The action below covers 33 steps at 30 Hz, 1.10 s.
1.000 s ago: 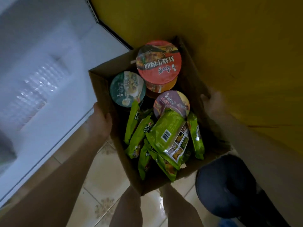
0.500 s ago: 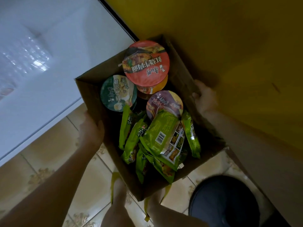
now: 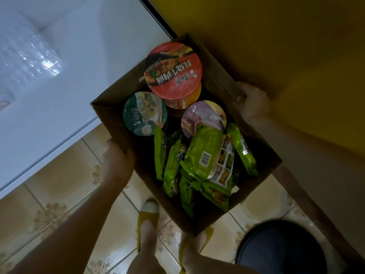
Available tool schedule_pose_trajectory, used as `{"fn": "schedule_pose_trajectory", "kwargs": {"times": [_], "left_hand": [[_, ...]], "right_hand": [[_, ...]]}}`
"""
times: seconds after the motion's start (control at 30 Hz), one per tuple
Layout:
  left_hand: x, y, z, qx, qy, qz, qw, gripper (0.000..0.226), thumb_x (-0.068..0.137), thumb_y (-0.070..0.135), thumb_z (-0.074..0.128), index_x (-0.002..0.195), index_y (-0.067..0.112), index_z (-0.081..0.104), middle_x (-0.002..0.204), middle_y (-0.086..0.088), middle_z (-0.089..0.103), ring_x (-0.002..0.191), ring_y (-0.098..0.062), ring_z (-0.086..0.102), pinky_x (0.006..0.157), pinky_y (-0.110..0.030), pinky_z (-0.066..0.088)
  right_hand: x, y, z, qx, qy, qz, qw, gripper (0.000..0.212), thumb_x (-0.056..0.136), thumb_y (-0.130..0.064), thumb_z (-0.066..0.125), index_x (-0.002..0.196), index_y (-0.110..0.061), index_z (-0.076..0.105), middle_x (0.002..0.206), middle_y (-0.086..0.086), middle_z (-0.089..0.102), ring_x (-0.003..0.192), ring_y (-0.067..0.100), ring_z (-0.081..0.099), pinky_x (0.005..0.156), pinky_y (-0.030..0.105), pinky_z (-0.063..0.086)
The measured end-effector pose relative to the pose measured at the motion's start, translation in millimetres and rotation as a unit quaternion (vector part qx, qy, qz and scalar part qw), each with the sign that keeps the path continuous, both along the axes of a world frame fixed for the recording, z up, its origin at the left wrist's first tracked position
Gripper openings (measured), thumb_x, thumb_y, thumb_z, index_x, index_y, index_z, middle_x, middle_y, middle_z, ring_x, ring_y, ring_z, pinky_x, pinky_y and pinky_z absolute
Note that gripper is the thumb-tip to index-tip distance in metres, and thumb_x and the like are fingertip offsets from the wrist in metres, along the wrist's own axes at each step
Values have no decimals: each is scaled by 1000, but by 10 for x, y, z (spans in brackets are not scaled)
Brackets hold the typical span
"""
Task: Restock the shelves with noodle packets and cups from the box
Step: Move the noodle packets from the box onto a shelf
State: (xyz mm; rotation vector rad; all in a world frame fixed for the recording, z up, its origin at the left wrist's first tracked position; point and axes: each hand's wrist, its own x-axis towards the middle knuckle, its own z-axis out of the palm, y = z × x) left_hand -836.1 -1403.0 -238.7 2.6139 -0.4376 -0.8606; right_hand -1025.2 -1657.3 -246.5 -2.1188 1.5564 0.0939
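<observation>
Cardboard box (image 3: 110, 115): open-topped, held above tiled floor (image 3: 59, 190). Left hand (image 3: 118, 161) grips left wall; right hand (image 3: 254, 103) grips right wall. Far end: red-lid cup (image 3: 173, 70), green-lid cup (image 3: 145, 113), purple-lid cup (image 3: 203, 117). Near end: green noodle packets (image 3: 205, 155), heaped. White cabinet (image 3: 69, 66) left; yellow wall (image 3: 276, 36) right.

Both hands on the cardboard box (image 3: 110, 115): left hand (image 3: 118, 161) gripping one wall, right hand (image 3: 254, 103) clasping the opposite rim. Between them, green noodle packets (image 3: 205, 153) piled up; just beyond the left hand, the green-lidded cup (image 3: 144, 113), then the red-lidded cup (image 3: 173, 70), and the purple-lidded cup (image 3: 203, 117) nearer the right hand
</observation>
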Motion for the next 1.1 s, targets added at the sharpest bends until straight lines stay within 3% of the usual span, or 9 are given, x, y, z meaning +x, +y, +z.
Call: {"fn": "schedule_pose_trajectory", "kwargs": {"times": [0.37,0.57,0.7,0.77,0.8,0.87,0.9,1.0,1.1], "left_hand": [[-70,-252,-2,-6,5,1,1000,33,92,4,47,121,-8,36,106,-26,58,83,-31,55,64,-35,43],[-102,-235,16,1,-4,-9,1000,39,93,6,47,125,-9,32,113,-28,56,99,-41,56,68,-35,41],[-164,-204,17,9,6,-38,999,50,93,12,48,133,-6,25,116,-26,56,102,-41,57,69,-34,40],[-230,-197,36,30,-13,-78,996,62,91,20,51,138,-2,17,124,-27,51,106,-44,54,74,-40,46],[-274,-198,59,53,-41,-118,991,68,90,24,52,141,2,14,133,-28,43,115,-46,49,83,-47,47],[-415,-217,132,72,-118,-244,960,71,88,28,55,144,5,17,146,-31,22,133,-45,27,104,-56,32],[-500,-233,163,44,-149,-321,934,69,86,27,58,142,3,26,146,-32,21,135,-45,24,106,-57,28],[-753,-306,137,-46,-176,-559,809,63,57,8,82,115,-3,59,127,-33,49,118,-47,49,89,-64,42],[-868,-402,77,-54,-185,-660,726,63,41,-5,83,102,-4,66,117,-30,59,108,-44,58,82,-60,46]], "right_hand": [[155,-168,-49,-52,34,-23,998,41,94,-9,42,133,-23,47,128,15,55,118,36,50,91,42,44],[120,-175,-17,-35,-23,-58,997,37,92,-8,46,128,-12,52,127,17,57,118,33,52,94,37,43],[-4,-132,105,-14,-16,-21,1000,35,93,-12,48,127,-9,52,125,18,58,116,34,53,90,34,43],[-92,-68,180,-26,-19,-4,999,30,94,-14,46,121,-5,55,121,20,59,112,35,55,87,35,43],[-144,-21,220,-38,-23,4,999,29,94,-14,44,118,-3,56,118,21,60,109,36,56,84,36,43],[-263,112,287,-49,-39,9,998,29,96,-16,41,114,-1,58,113,22,62,102,36,59,80,37,44],[-328,206,316,-42,-45,11,998,29,96,-17,42,113,-1,58,110,23,62,99,36,60,79,38,45],[-560,506,299,-8,-6,30,1000,29,96,-23,44,105,0,59,102,24,64,92,38,61,72,40,46],[-722,726,168,65,78,29,994,37,93,-32,50,110,1,51,108,23,60,100,38,58,74,40,46]]}}
